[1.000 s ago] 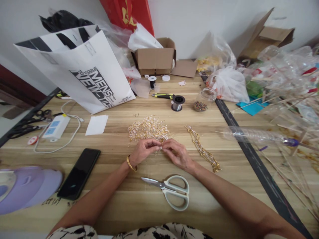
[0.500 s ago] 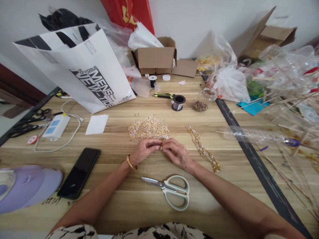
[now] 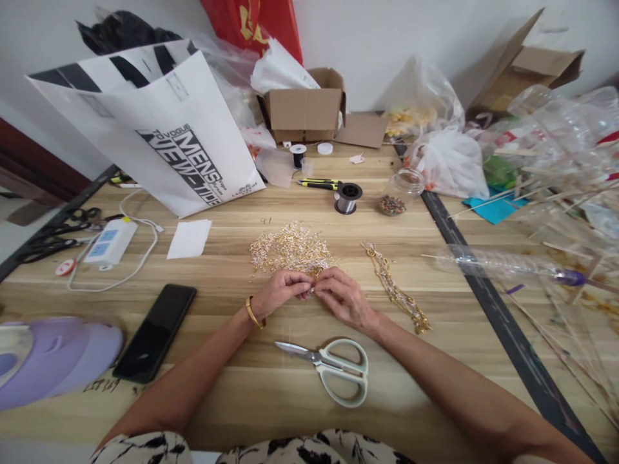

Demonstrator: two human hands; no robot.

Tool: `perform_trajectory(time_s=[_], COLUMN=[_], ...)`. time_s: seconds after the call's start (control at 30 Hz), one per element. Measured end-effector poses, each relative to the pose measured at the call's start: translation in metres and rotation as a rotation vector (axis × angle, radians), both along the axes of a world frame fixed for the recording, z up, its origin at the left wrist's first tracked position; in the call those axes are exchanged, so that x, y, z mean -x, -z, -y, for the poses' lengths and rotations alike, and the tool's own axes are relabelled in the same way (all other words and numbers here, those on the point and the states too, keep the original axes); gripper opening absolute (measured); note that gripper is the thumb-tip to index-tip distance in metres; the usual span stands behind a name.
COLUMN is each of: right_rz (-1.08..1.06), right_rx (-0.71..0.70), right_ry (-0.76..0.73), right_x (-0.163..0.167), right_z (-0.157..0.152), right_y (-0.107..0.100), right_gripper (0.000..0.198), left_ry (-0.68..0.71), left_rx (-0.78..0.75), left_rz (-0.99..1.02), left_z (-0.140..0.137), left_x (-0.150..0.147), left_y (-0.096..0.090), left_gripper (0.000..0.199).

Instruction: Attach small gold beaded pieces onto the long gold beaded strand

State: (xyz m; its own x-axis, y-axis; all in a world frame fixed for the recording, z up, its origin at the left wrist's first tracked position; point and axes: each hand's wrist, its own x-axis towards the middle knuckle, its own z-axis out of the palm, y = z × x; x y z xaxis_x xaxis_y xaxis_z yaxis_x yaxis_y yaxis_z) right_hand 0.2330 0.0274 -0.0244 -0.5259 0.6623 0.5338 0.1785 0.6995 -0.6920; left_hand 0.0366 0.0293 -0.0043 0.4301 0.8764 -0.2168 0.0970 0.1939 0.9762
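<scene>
My left hand (image 3: 282, 293) and my right hand (image 3: 345, 298) meet fingertip to fingertip at the near edge of a loose pile of small gold and silvery pieces (image 3: 285, 248). Both are closed in a pinch. Whatever sits between the fingertips is too small and too covered to name. A gold bracelet circles my left wrist. To the right of my right hand lies a bundle of gold and silvery strands (image 3: 394, 289). Scissors with pale handles (image 3: 344, 372) rest on the table below my hands, blades pointing left.
Behind the pile are a wire spool (image 3: 347, 198), a yellow-black cutter (image 3: 316, 184) and a jar of beads (image 3: 394, 203). A phone (image 3: 155, 334), a power strip (image 3: 110, 243) and a white paper bag (image 3: 159, 135) stand left. Plastic bottles and sticks (image 3: 556, 187) crowd the right.
My fingertips have shifted slightly against each other at the pile's near edge. The whole view has moved a little; the other things lie as before.
</scene>
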Motion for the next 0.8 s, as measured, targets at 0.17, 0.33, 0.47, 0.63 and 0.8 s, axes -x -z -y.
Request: perform_trajectory(time_s=[0.17,0.33,0.47,0.63,0.8], right_rz=[0.005,0.005,-0.001,0.0,-0.003], right_rx=[-0.012,0.004,0.002,-0.001,0.022], right_ry=[0.012,0.006,0.01,0.021,0.05], right_x=[0.0001,0.001,0.0013,0.0019,0.0028], right_z=[-0.0001,-0.0007,-0.0009,-0.0006,-0.0002], right_y=[-0.0002,-0.0012,-0.0005,-0.0015,-0.002], right_gripper=[0.011,0.011,0.011,0.011,0.011], left_ry=[0.006,0.05,0.074,0.069,0.058], left_rx=[-0.015,-0.037,-0.048,-0.052,-0.051], left_rz=[-0.04,-0.05,-0.102,-0.116,-0.135], left_z=[-0.0013,-0.0014,-0.0019,-0.0022,-0.0011], left_x=[0.0029,0.0031,0.0042,0.0047,0.0044], left_y=[-0.001,-0.0028,-0.0052,-0.0085,-0.0101], left_gripper=[0.023,0.026,0.024,0.022,0.024])
